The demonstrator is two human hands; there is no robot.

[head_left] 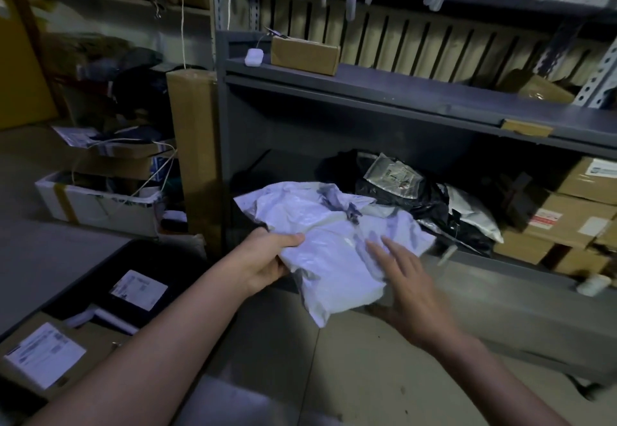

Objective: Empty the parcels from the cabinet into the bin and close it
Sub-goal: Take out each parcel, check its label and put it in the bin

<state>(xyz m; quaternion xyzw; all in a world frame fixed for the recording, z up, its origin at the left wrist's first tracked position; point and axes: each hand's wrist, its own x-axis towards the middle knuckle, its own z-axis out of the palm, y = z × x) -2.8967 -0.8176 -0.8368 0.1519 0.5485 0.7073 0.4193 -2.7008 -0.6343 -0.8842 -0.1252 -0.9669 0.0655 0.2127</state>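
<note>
Parcel storeroom: grey metal shelving (400,91), labelled cardboard boxes (564,222), poly mailers (417,192).

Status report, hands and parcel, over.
Left hand grips white poly mailer. Right hand open, resting on it. Bin lower left, path clear.

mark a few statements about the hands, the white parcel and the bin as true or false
1. The left hand grips the white parcel by its edge. True.
2. The right hand is curled round a cardboard box. False: its fingers are straight, laid at the white parcel.
3. The bottom shelf holds nothing. False: black bags and cardboard boxes lie on it.
4. The bin at the lower left already holds labelled parcels. True.
5. The white parcel lies in the bin. False: it is held up in front of the bottom shelf.
</note>
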